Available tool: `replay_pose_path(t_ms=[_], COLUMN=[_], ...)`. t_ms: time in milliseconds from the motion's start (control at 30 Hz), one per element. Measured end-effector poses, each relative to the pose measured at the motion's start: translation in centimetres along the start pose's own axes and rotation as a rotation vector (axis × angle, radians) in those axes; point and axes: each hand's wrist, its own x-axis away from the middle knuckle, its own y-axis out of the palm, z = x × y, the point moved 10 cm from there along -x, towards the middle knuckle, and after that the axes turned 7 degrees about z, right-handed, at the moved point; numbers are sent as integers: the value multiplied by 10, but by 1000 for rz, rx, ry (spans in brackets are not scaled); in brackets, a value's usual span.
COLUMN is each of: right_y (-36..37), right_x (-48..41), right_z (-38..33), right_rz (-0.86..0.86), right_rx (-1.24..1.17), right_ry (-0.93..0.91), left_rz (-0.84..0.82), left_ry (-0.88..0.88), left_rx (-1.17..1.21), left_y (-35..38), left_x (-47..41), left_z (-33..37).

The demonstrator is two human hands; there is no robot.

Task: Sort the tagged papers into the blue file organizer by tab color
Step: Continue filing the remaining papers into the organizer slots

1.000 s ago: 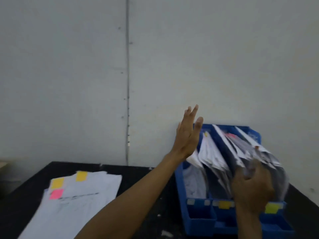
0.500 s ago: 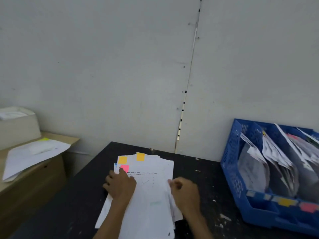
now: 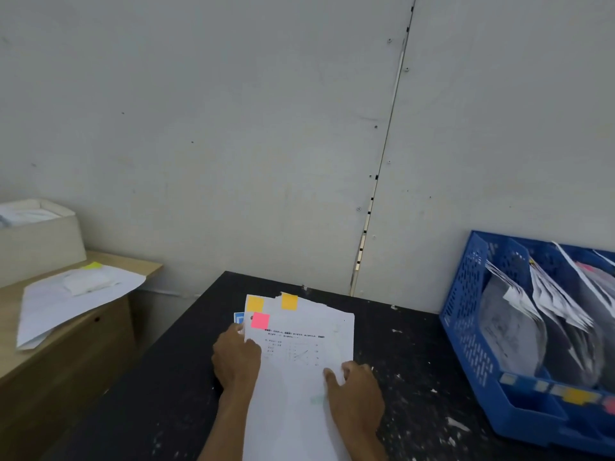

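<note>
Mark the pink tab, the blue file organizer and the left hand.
pink tab (image 3: pixel 260 320): head view, centre of the sticky square.
blue file organizer (image 3: pixel 464 311): head view, its perforated left wall.
left hand (image 3: pixel 237 359): head view, back of the hand.

- Dim, flat, cool light; the grey wall (image 3: pixel 199 128) shows no glare.
- My left hand (image 3: pixel 237 361) and right hand (image 3: pixel 358 395) look dark against the white sheets (image 3: pixel 299 410), with only faint soft shadows beneath.
- The blue organizer (image 3: pixel 466 327) at the right edge is smeared (its papers just grey streaks) and stretched.
- The wall seam (image 3: pixel 376 177) bows from lens distortion.
</note>
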Motion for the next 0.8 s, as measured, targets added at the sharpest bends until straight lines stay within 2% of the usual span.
replay_pose_path(t_ms=[233,367,567,700,800], right_y=[-5,-4,3,3,-4], right_x=[-6,-8,-8,-7,-9], right_z=[8,16,16,10,5], right_rz=[22,48,-2,-7,52], right_rx=[-59,-90,-125,-170,-357], right_ry=[73,83,56,-6,-17], left_rz=[59,33,15,60,138], left_ry=[-8,-56,-134,-142,-48], left_rx=[123,231,350,330,222], left_y=[-14,-13,-8,-13,-22], left_x=[5,2,0,-1,-2], left_z=[6,1,-8,-11,-6])
